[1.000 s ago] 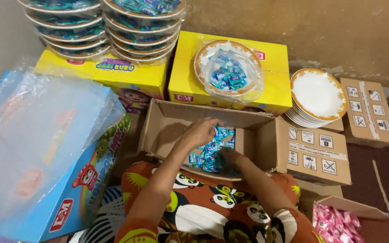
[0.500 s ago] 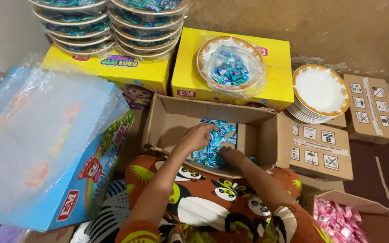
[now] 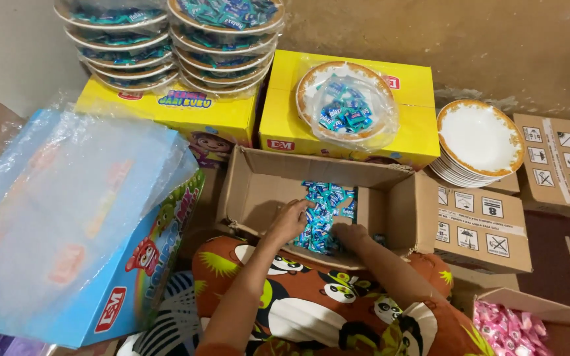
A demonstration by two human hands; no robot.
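While both my hands dig in the cardboard box (image 3: pixel 252 191):
left hand (image 3: pixel 289 221): curled over blue candies (image 3: pixel 324 207)
right hand (image 3: pixel 351 232): touching candies, grip unclear

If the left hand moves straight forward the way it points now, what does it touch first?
The left hand points up and right into the open cardboard box. It would probably first meet the pile of blue-wrapped candies, which its fingertips already seem to touch; depth is unclear.
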